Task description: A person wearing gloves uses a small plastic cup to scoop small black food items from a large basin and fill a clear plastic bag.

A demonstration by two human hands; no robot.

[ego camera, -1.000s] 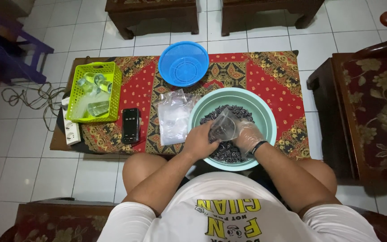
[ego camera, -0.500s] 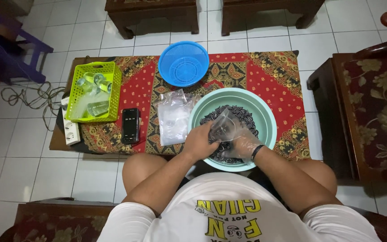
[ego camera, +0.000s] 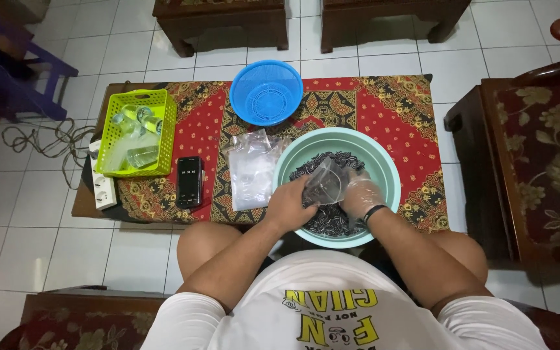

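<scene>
My left hand [ego camera: 290,206] pinches clear plastic bag [ego camera: 325,183] mouth; gloved right hand [ego camera: 360,196], fingers cupped, just right of it, over seed basin [ego camera: 384,162].

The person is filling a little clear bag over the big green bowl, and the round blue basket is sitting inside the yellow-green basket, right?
Not quite. In the head view the blue basket sits by itself on the patterned cloth, beside the yellow-green basket, not inside it. The rest is right: the left hand and gloved right hand hold the clear bag over the green bowl.
</scene>
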